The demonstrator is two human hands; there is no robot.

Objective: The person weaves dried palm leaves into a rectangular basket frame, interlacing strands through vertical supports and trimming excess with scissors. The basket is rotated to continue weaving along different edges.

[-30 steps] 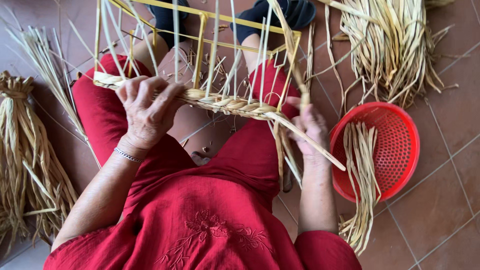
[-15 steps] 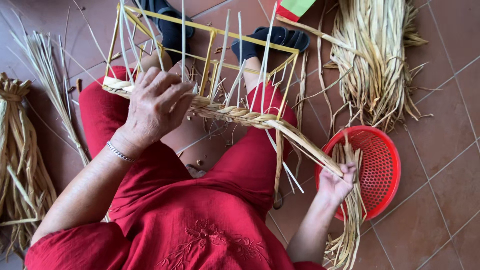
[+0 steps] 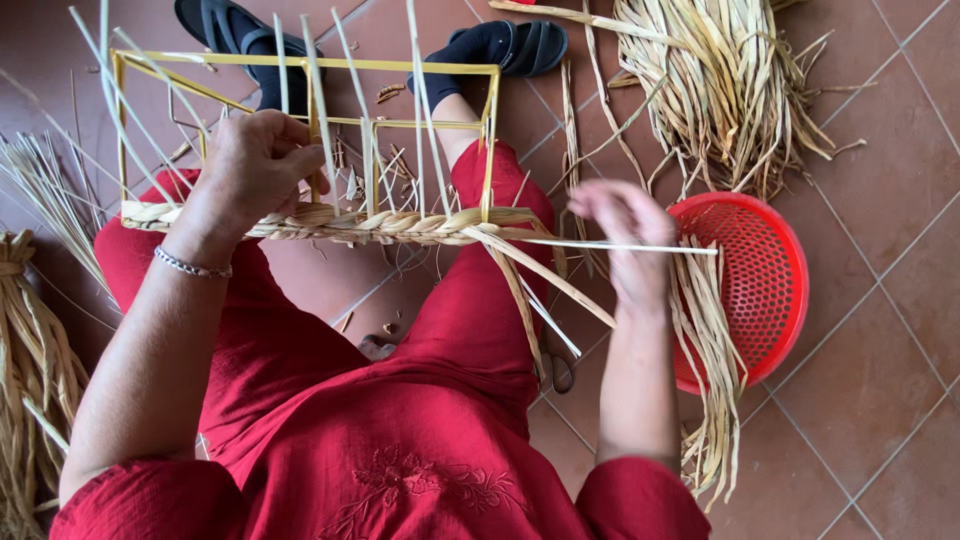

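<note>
Down over my lap, my left hand (image 3: 255,165) grips the plaited braid (image 3: 380,225) on the yellow frame (image 3: 300,62), fingers curled shut around it. My right hand (image 3: 625,235) pinches one thin pale strand (image 3: 610,245) (pulled level), just beside the red basket (image 3: 770,290) on the tiled floor (image 3: 880,420).

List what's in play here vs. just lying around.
In play: left hand gripping the yellow wire frame at the straw braid; right hand pulling a pale strand.
Lying about: red basket, loose straw heap, tied bundle.
</note>
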